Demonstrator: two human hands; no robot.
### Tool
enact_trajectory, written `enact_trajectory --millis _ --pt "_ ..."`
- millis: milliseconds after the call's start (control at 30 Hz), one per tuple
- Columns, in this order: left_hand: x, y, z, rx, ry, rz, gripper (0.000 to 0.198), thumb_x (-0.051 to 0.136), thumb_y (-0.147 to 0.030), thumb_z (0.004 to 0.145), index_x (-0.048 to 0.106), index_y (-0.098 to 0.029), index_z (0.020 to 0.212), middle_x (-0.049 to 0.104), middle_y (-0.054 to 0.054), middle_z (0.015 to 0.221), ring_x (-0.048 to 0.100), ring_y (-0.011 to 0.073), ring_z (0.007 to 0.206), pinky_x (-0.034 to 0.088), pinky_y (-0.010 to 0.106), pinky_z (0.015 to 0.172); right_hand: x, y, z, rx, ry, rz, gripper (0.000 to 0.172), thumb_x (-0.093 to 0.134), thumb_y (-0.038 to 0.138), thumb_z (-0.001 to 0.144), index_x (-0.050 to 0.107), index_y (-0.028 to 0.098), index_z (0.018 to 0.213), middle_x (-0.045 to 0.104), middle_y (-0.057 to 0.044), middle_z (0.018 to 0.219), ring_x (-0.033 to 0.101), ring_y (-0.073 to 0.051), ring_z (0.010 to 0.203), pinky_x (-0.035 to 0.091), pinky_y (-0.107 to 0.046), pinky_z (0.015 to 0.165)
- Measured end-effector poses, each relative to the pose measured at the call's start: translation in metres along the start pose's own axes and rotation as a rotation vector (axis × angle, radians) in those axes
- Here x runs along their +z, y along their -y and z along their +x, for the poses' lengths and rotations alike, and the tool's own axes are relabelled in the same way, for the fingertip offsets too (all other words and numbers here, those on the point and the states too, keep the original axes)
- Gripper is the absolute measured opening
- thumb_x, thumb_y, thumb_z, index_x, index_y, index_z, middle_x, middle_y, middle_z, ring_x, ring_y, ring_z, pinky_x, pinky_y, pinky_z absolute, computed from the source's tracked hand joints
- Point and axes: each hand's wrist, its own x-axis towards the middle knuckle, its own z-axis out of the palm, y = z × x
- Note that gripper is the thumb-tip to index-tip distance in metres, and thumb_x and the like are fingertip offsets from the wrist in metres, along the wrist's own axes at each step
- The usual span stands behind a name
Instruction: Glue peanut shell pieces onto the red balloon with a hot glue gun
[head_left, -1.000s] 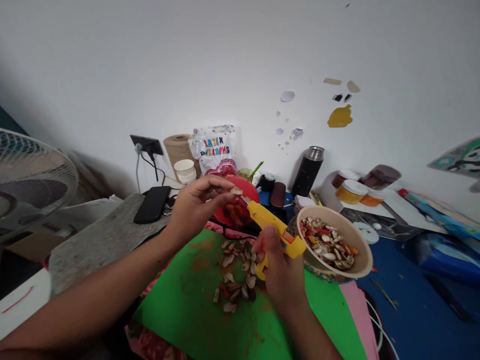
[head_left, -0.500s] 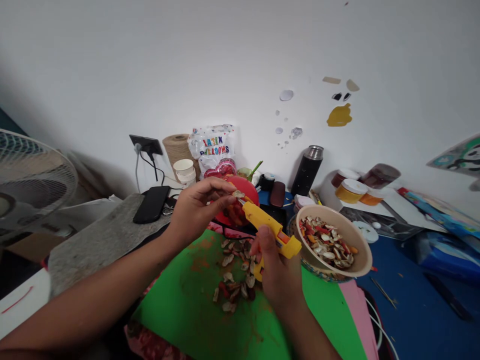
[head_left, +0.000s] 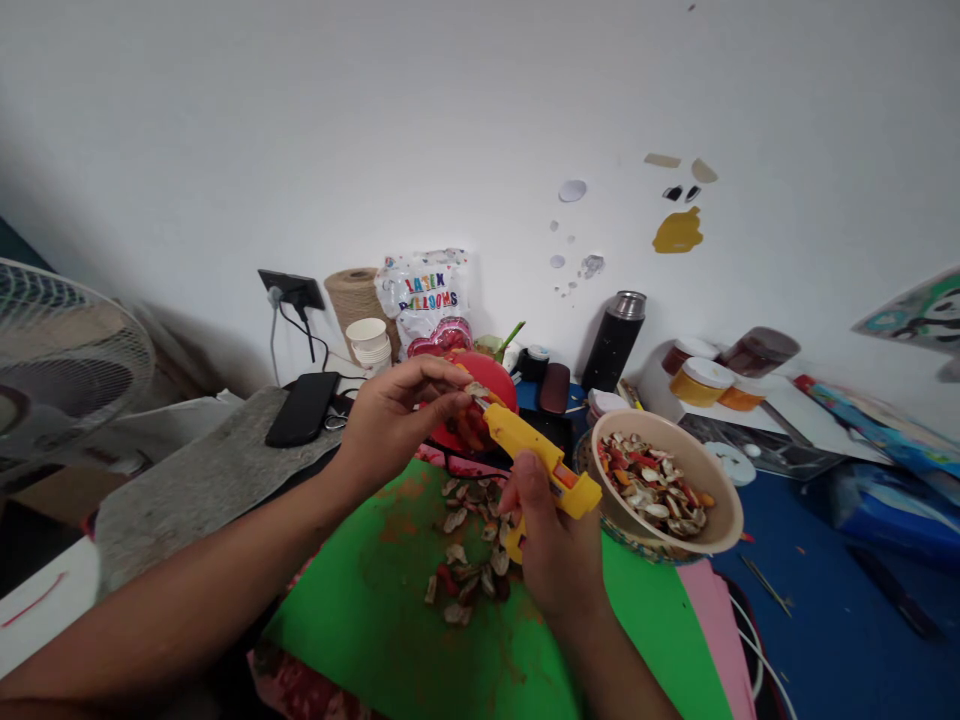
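My right hand (head_left: 551,535) is wrapped round a yellow hot glue gun (head_left: 529,440), its nozzle pointing up and left. Between the thumb and fingertips of my left hand (head_left: 405,410) is a small nut shell piece (head_left: 475,390), and the nozzle tip meets or nearly meets it. Just behind the fingers stands a red balloon (head_left: 491,375), its lower part bearing orange-brown pieces. Loose shell pieces (head_left: 457,553) lie scattered on the green sheet (head_left: 360,600) below. To the right, a beige bowl (head_left: 724,500) holds many more shells, some painted red and orange.
A black phone (head_left: 302,409) lies on grey cloth at left, near a fan (head_left: 67,370). Behind are a twine spool (head_left: 358,300), paper cups (head_left: 369,345) and a balloon bag (head_left: 427,295). A black flask (head_left: 615,340) and paint jars (head_left: 701,383) stand at back right.
Almost nothing differs. Both hands, the glue gun and the shell piece hold the same place; the whole view has shifted very slightly.
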Motion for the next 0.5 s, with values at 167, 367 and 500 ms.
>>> enact_trajectory --millis 167,367,500 --pt "-0.0003 -0.0024 0.0003 0.006 0.001 -0.012 0.026 0.1 -0.04 0.087 0.086 -0.022 0.099 0.086 0.006 0.096 0.082 0.02 0.082 0.071 0.031 0.075 -0.0003 -0.0002 0.0 -0.008 -0.015 -0.025 0.075 0.066 0.086 0.1 0.058 0.023 0.061 0.052 0.002 0.056 0.048 -0.013 0.051 0.038 -0.026 0.046" --pt "-0.0006 -0.0028 0.0005 0.01 -0.007 -0.013 0.023 0.1 -0.037 0.086 0.087 -0.022 0.099 0.087 0.006 0.096 0.082 0.0189 0.082 0.071 0.029 0.076 -0.0001 0.001 0.0001 -0.001 -0.021 -0.061 0.077 0.063 0.09 0.099 0.057 0.023 0.06 0.052 0.001 0.055 0.048 -0.013 0.05 0.039 -0.026 0.046" --pt "-0.0004 -0.0028 0.0001 0.016 -0.013 -0.014 0.022 0.099 -0.036 0.087 0.087 -0.022 0.099 0.087 0.006 0.097 0.082 0.019 0.083 0.071 0.029 0.077 0.0 0.0011 0.0007 0.01 -0.024 -0.036 0.077 0.066 0.09 0.097 0.057 0.023 0.06 0.051 0.002 0.054 0.045 -0.012 0.048 0.037 -0.025 0.044"
